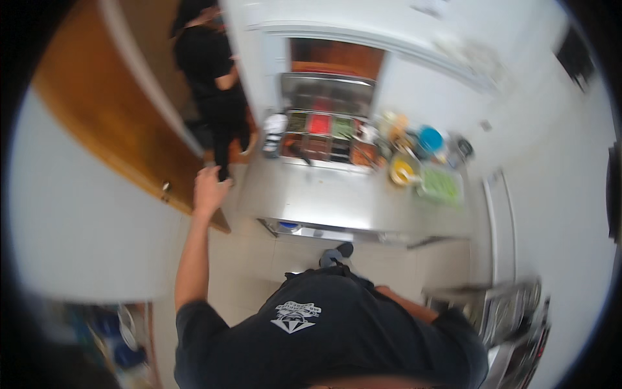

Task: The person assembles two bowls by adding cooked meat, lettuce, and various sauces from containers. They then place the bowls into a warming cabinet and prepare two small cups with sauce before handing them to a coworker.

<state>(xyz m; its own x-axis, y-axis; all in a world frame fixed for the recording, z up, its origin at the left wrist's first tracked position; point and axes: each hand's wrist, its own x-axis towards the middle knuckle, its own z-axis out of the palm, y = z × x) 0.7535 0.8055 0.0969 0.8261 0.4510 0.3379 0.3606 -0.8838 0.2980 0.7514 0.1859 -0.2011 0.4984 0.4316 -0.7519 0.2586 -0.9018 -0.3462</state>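
Wooden door (110,97), left of steel prep counter (324,198): left hand (210,192) at door's edge, seemingly a reach, grip cannot be told; right hand hidden, state untellable; moving door would call for firm hold.

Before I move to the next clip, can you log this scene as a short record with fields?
Left hand: reached out at the edge of the wooden door; contact unclear
Right hand: hidden by the dark shirt
Ahead: steel table with a tray of red contents among others
Table's right side: blue bowl, container of green food
Other person: dark clothes, beyond the door
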